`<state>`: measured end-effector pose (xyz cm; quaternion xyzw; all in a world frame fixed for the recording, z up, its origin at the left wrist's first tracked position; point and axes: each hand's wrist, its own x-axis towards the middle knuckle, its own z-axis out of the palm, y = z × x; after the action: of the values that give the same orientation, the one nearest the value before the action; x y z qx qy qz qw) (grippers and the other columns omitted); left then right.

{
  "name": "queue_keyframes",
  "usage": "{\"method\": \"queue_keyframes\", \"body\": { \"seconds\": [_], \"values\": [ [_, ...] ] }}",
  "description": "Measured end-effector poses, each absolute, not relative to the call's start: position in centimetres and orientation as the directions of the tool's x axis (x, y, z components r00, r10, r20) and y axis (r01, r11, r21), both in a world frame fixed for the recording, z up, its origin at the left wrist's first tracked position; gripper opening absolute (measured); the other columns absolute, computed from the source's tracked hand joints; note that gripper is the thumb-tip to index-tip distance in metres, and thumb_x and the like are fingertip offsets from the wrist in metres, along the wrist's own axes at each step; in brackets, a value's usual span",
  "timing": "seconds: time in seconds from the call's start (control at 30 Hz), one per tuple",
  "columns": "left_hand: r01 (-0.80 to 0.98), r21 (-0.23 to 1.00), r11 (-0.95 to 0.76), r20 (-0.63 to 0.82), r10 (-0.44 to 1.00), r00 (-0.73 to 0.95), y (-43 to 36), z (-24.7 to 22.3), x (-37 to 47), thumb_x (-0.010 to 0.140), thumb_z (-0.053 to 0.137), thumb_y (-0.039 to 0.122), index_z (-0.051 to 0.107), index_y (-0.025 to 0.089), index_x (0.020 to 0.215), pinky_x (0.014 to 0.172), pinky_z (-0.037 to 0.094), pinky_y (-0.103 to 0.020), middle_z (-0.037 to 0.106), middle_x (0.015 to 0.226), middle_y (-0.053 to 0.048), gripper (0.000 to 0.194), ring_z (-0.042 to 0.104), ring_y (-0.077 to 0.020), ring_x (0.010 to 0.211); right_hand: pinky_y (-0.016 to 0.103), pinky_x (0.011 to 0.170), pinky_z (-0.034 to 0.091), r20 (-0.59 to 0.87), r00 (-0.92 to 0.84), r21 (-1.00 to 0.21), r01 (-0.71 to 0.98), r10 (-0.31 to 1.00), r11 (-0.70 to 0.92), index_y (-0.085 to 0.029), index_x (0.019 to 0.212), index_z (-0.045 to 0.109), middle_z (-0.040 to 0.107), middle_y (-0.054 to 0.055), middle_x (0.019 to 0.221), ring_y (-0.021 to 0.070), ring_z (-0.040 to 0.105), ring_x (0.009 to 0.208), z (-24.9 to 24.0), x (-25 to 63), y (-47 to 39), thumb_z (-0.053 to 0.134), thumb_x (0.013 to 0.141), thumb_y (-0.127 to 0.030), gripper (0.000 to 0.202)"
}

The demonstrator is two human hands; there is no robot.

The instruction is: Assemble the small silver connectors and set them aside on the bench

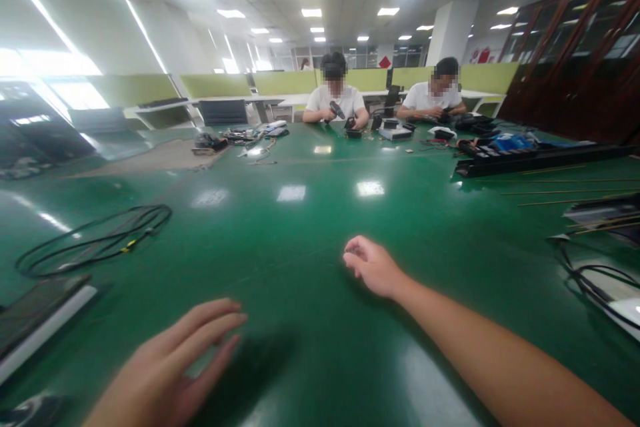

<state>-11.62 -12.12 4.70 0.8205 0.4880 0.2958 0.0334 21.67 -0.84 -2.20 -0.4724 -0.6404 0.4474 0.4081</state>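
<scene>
A glossy green table top (280, 233) stretches out below both of my hands. My left hand (175, 353) hovers low at the front left, a little blurred, fingers apart and nothing in them. Farther out, near the middle, my right hand (370, 263) is close to the surface or resting on it; I cannot tell which. Its fingers are curled together, and a small greyish bit shows at the fingertips, too small to name.
A coiled black cable (100, 240) and a dark flat device (45, 320) lie at left. Black rails (530, 157), thin rods and more cable (600, 280) lie at right. Across the table, two people (335, 103) in white shirts handle parts amid scattered electronics (397, 128).
</scene>
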Motion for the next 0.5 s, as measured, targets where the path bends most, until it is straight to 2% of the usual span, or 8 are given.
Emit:
{"method": "queue_keyframes", "body": {
  "seconds": [0.07,0.13,0.2,0.3,0.4,0.5],
  "values": [
    [0.721,0.233,-0.653,0.358,0.747,0.561,-9.8,4.2,-7.8,0.087,0.06,0.027,0.064,0.044,0.123,0.083,0.061,-0.034,0.068,0.124,-0.001,0.039,0.071,-0.0242,0.098,0.024,0.059,0.045,0.104,-0.251,-0.943,0.284,0.962,0.176,-0.02,0.093,0.064,0.066,-0.001,0.078,0.0128,0.058,0.063,-2.2,21.7,-0.9,0.064,0.086,-0.029,0.012],
    [0.675,0.203,-0.709,0.297,0.702,0.647,-7.5,3.7,-3.6,0.09,0.052,0.021,0.058,0.035,0.131,0.086,0.059,-0.034,0.063,0.131,-0.007,0.044,0.069,-0.0249,0.104,0.025,0.062,0.046,0.115,-0.282,-0.927,0.313,0.952,0.205,-0.019,0.092,0.067,0.067,0.0,0.078,0.0142,0.059,0.066,-2.3,21.8,-0.9,0.067,0.083,-0.028,0.013],
    [0.657,0.129,-0.743,0.262,0.665,0.7,-5.6,3.4,0.1,0.089,0.049,0.015,0.054,0.031,0.136,0.083,0.059,-0.037,0.058,0.136,-0.011,0.05,0.07,-0.0263,0.1,0.026,0.064,0.046,0.135,-0.308,-0.93,0.289,0.942,0.228,-0.018,0.091,0.068,0.068,0.0,0.077,0.0149,0.06,0.068,-2.5,21.9,-0.8,0.068,0.082,-0.025,0.012],
    [0.614,0.06,-0.787,0.277,0.605,0.747,-3.6,3.0,3.5,0.088,0.047,0.012,0.06,0.027,0.126,0.079,0.057,-0.035,0.059,0.133,-0.011,0.042,0.068,-0.0258,0.097,0.026,0.066,0.047,0.174,-0.353,-0.946,0.199,0.919,0.255,-0.017,0.092,0.069,0.07,0.001,0.082,0.016,0.062,0.072,-2.5,22.1,-0.6,0.066,0.083,-0.023,0.011],
    [0.611,0.052,-0.79,0.305,0.595,0.743,-2.6,2.9,4.5,0.085,0.051,0.01,0.058,0.025,0.125,0.079,0.055,-0.033,0.061,0.125,-0.01,0.044,0.066,-0.0247,0.096,0.026,0.066,0.046,0.196,-0.392,-0.921,0.241,0.899,0.306,-0.017,0.088,0.071,0.071,0.001,0.081,0.0176,0.062,0.074,-2.2,22.3,-0.6,0.066,0.086,-0.03,0.013],
    [0.623,0.052,-0.781,0.254,0.613,0.748,-2.3,3.0,4.6,0.081,0.053,0.008,0.061,0.024,0.119,0.074,0.054,-0.031,0.061,0.122,-0.01,0.042,0.066,-0.0228,0.09,0.026,0.063,0.043,0.182,-0.393,-0.892,0.321,0.901,0.32,-0.016,0.079,0.07,0.069,0.001,0.075,0.0173,0.06,0.069,-2.0,22.3,-0.7,0.067,0.085,-0.031,0.016]
  ]
}}
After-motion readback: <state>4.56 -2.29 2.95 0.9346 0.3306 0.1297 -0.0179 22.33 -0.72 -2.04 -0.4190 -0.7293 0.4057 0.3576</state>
